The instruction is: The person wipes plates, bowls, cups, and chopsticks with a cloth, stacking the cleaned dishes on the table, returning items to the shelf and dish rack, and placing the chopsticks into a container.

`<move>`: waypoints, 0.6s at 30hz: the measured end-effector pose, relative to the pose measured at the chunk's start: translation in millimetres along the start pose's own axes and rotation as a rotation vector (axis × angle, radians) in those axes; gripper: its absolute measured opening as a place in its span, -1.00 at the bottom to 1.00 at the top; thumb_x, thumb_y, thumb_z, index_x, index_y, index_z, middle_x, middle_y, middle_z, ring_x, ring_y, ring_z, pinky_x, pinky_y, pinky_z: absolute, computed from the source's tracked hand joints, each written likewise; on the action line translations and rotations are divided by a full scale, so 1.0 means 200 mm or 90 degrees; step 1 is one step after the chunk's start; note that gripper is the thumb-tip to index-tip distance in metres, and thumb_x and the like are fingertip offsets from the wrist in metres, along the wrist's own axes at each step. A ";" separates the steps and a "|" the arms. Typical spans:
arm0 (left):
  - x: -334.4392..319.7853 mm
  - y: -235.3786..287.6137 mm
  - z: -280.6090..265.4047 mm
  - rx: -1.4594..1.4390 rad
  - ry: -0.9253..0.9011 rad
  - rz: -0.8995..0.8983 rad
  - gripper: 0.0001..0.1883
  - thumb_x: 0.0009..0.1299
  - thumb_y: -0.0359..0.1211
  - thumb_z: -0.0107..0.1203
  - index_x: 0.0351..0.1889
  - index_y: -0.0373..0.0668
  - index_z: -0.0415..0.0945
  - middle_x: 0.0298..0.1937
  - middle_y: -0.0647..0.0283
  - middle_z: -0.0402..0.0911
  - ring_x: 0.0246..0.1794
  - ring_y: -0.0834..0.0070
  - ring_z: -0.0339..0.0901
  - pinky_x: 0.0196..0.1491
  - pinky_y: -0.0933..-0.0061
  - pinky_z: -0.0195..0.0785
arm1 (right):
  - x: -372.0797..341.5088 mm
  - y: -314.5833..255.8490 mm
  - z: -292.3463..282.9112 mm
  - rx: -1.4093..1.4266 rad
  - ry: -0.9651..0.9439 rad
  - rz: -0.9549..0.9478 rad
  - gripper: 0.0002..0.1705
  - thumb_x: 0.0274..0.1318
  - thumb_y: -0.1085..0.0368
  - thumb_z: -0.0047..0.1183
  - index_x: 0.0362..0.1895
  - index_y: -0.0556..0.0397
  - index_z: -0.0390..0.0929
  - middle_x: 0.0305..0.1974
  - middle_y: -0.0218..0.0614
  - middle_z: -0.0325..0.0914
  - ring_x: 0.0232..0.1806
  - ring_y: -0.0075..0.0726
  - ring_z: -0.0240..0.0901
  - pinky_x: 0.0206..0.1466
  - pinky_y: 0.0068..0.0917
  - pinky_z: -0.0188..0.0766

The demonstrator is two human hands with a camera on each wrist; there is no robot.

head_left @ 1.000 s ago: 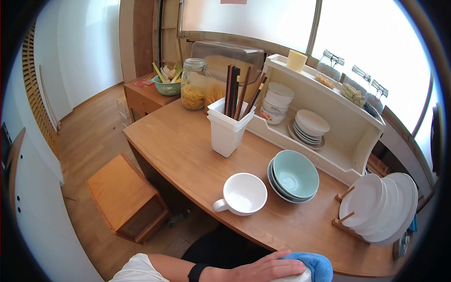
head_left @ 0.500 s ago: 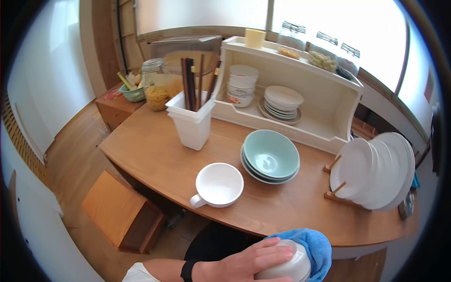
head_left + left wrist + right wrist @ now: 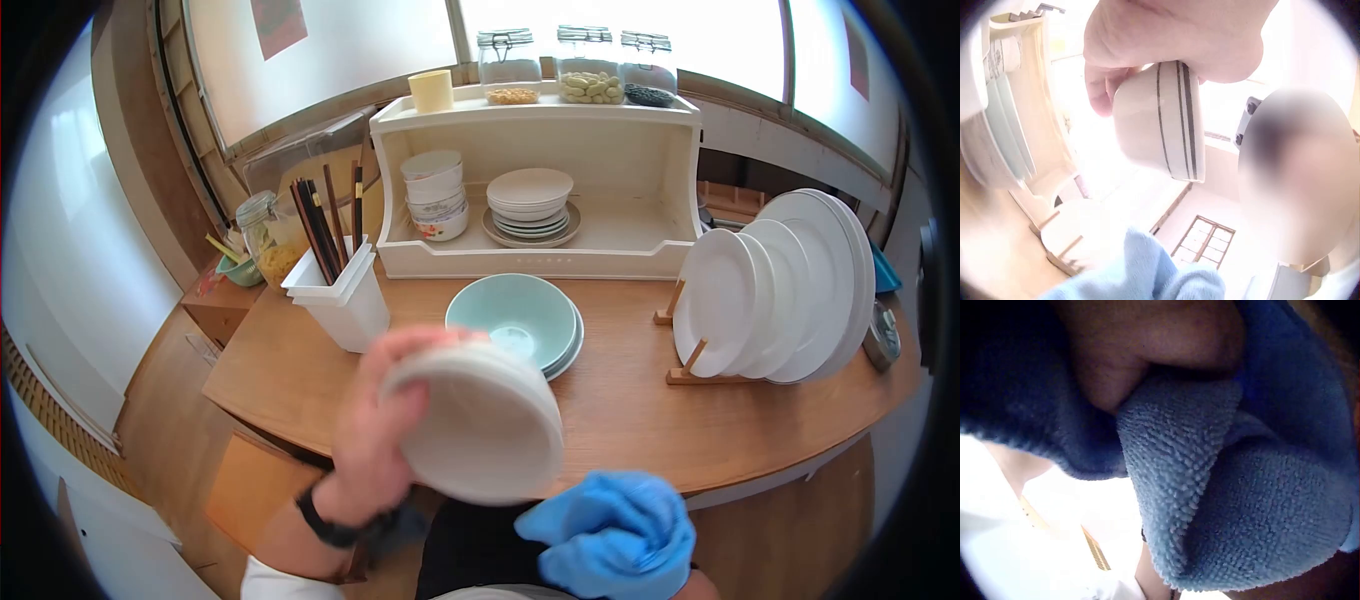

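My left hand (image 3: 375, 430) grips a white bowl (image 3: 490, 430) by its edge, raised over the table's front part, with its hollow turned toward the head camera. In the left wrist view the fingers and thumb of this hand (image 3: 1172, 37) hold the bowl (image 3: 1147, 125), which has dark stripes near its rim. A crumpled blue cloth (image 3: 615, 535) is low in the head view, to the right of the bowl and apart from it. It mostly covers my right hand, whose curled fingers (image 3: 1154, 344) clutch the cloth (image 3: 1172, 456) in the right wrist view.
Stacked green bowls (image 3: 515, 315) stand behind the held bowl. A chopstick holder (image 3: 350, 310) is on the left, and plates (image 3: 715, 300) stand in a wooden rack on the right. A white shelf (image 3: 540, 265) at the back holds bowls, plates and jars.
The left hand has lifted the bowl off the cloth, up and to the left. The bowl has tipped to show its inside. The head view has turned right, and the mug no longer shows.
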State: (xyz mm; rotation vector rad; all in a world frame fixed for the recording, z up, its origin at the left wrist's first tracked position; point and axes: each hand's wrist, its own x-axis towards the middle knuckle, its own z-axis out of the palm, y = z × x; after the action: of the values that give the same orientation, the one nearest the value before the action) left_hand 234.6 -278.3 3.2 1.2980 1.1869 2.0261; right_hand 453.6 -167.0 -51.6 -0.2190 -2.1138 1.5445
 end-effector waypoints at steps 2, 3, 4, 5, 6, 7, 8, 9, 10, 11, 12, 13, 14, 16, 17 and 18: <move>0.21 0.03 -0.05 0.103 0.034 -0.065 -0.63 0.42 -0.33 -0.10 0.14 -0.25 0.35 0.07 0.17 0.50 0.08 0.49 0.40 0.15 0.48 0.23 | 0.02 0.04 -0.07 0.030 0.065 0.023 -0.76 -0.07 0.35 0.14 -0.32 0.10 0.35 -0.37 -0.20 0.52 -0.32 -0.31 0.50 -0.27 -0.49 0.35; 0.30 0.02 -0.07 0.160 0.050 -0.107 -0.65 0.40 -0.35 -0.10 0.10 -0.26 0.40 -0.01 0.23 0.52 0.02 0.56 0.40 0.08 0.53 0.25 | 0.03 0.05 -0.10 0.045 0.098 0.035 -0.79 -0.07 0.38 0.09 -0.40 0.10 0.29 -0.47 -0.20 0.51 -0.42 -0.33 0.51 -0.40 -0.52 0.34; 0.39 -0.02 -0.09 0.202 0.074 -0.125 -0.69 0.38 -0.35 -0.08 0.03 -0.26 0.46 -0.10 0.28 0.53 -0.06 0.60 0.40 0.00 0.55 0.26 | 0.03 0.06 -0.13 0.061 0.131 0.047 -0.80 -0.08 0.40 0.04 -0.49 0.10 0.24 -0.56 -0.20 0.49 -0.52 -0.34 0.53 -0.53 -0.55 0.34; 0.47 -0.08 -0.11 0.244 0.098 -0.143 -0.72 0.36 -0.35 -0.06 -0.04 -0.27 0.51 -0.18 0.33 0.53 -0.14 0.64 0.39 -0.08 0.57 0.26 | 0.04 0.08 -0.15 0.077 0.165 0.058 -0.78 -0.08 0.42 0.00 -0.58 0.10 0.18 -0.66 -0.20 0.48 -0.62 -0.36 0.54 -0.66 -0.58 0.33; 0.53 -0.11 -0.12 0.248 0.091 -0.140 -0.72 0.36 -0.35 -0.06 -0.04 -0.27 0.51 -0.18 0.33 0.53 -0.14 0.64 0.39 -0.08 0.57 0.26 | 0.05 0.09 -0.17 0.080 0.171 0.055 -0.78 -0.08 0.42 0.00 -0.58 0.10 0.18 -0.66 -0.20 0.48 -0.62 -0.36 0.54 -0.66 -0.58 0.33; 0.58 -0.15 -0.14 0.304 0.082 -0.183 -0.73 0.35 -0.36 -0.06 -0.09 -0.27 0.54 -0.25 0.35 0.54 -0.20 0.65 0.40 -0.12 0.59 0.26 | 0.06 0.11 -0.19 0.068 0.165 0.053 -0.77 -0.11 0.43 0.01 -0.60 0.08 0.18 -0.69 -0.28 0.40 -0.63 -0.39 0.54 -0.66 -0.60 0.32; 0.62 -0.18 -0.17 0.359 0.074 -0.226 -0.74 0.33 -0.37 -0.05 -0.14 -0.27 0.57 -0.31 0.37 0.55 -0.26 0.66 0.40 -0.17 0.61 0.26 | 0.06 0.13 -0.21 0.056 0.159 0.051 -0.76 -0.14 0.44 0.02 -0.62 0.07 0.18 -0.71 -0.37 0.33 -0.63 -0.42 0.53 -0.66 -0.61 0.30; 0.65 -0.23 -0.20 0.362 0.069 -0.226 -0.74 0.33 -0.37 -0.05 -0.14 -0.27 0.57 -0.31 0.37 0.55 -0.26 0.66 0.40 -0.17 0.61 0.26 | 0.06 0.15 -0.23 0.043 0.152 0.051 -0.75 -0.17 0.45 0.03 -0.64 0.06 0.17 -0.74 -0.45 0.25 -0.64 -0.45 0.52 -0.66 -0.62 0.29; 0.67 -0.26 -0.23 0.398 0.038 -0.255 -0.74 0.32 -0.38 -0.05 -0.15 -0.28 0.58 -0.36 0.38 0.55 -0.33 0.67 0.40 -0.23 0.62 0.26 | 0.03 0.11 -0.21 -0.047 0.199 0.058 -0.72 -0.17 0.29 0.23 -0.61 0.05 0.34 -0.69 -0.38 0.41 -0.63 -0.46 0.33 -0.53 -0.48 0.31; 0.68 -0.29 -0.25 0.433 0.007 -0.285 -0.74 0.30 -0.39 -0.04 -0.16 -0.28 0.60 -0.40 0.38 0.55 -0.40 0.68 0.39 -0.29 0.63 0.26 | 0.03 0.12 -0.21 -0.043 0.203 0.061 -0.72 -0.17 0.29 0.23 -0.61 0.05 0.34 -0.69 -0.38 0.41 -0.63 -0.46 0.33 -0.53 -0.48 0.31; 0.68 -0.30 -0.24 0.435 0.003 -0.288 -0.74 0.30 -0.39 -0.04 -0.16 -0.28 0.60 -0.40 0.38 0.55 -0.40 0.68 0.39 -0.29 0.63 0.26 | 0.03 0.12 -0.22 -0.085 0.189 0.048 -0.71 -0.18 0.28 0.25 -0.61 0.05 0.34 -0.68 -0.34 0.42 -0.64 -0.40 0.34 -0.53 -0.46 0.32; 0.68 -0.30 -0.22 0.466 -0.018 -0.296 -0.73 0.29 -0.39 -0.04 -0.15 -0.29 0.60 -0.42 0.38 0.55 -0.43 0.68 0.39 -0.32 0.62 0.26 | 0.03 0.13 -0.23 -0.128 0.173 0.037 -0.69 -0.18 0.27 0.28 -0.61 0.04 0.34 -0.68 -0.31 0.43 -0.64 -0.35 0.36 -0.53 -0.44 0.33; 0.67 -0.30 -0.21 0.497 -0.036 -0.305 -0.72 0.29 -0.40 -0.03 -0.14 -0.30 0.61 -0.44 0.37 0.55 -0.46 0.68 0.39 -0.35 0.60 0.27 | 0.03 0.13 -0.24 -0.124 0.174 0.040 -0.69 -0.18 0.27 0.28 -0.61 0.04 0.34 -0.68 -0.31 0.43 -0.64 -0.35 0.36 -0.53 -0.44 0.33; 0.68 -0.31 -0.21 0.525 -0.052 -0.316 -0.72 0.28 -0.40 -0.02 -0.14 -0.31 0.61 -0.45 0.36 0.55 -0.47 0.66 0.40 -0.37 0.58 0.28 | 0.03 0.14 -0.25 -0.134 0.124 0.021 -0.67 -0.18 0.28 0.30 -0.64 0.03 0.33 -0.66 -0.23 0.45 -0.64 -0.21 0.40 -0.52 -0.40 0.35; 0.68 -0.32 -0.21 0.549 -0.068 -0.322 -0.72 0.27 -0.40 -0.01 -0.14 -0.31 0.62 -0.47 0.34 0.55 -0.47 0.65 0.41 -0.38 0.57 0.29 | 0.03 0.15 -0.25 -0.132 0.123 0.021 -0.67 -0.18 0.28 0.30 -0.64 0.03 0.33 -0.66 -0.23 0.45 -0.64 -0.21 0.40 -0.52 -0.40 0.35; 0.68 -0.31 -0.19 0.551 -0.067 -0.323 -0.72 0.27 -0.40 -0.01 -0.14 -0.31 0.62 -0.47 0.34 0.55 -0.47 0.65 0.41 -0.38 0.57 0.29 | 0.03 0.18 -0.25 -0.096 0.109 0.046 -0.67 -0.17 0.29 0.29 -0.64 0.03 0.33 -0.65 -0.21 0.47 -0.62 -0.18 0.43 -0.52 -0.37 0.36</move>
State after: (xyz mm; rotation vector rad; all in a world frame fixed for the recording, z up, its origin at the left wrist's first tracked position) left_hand 134.0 -161.1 12.3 1.2242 2.1907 1.0771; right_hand 466.9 -110.5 -71.5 -0.4682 -2.1072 1.3540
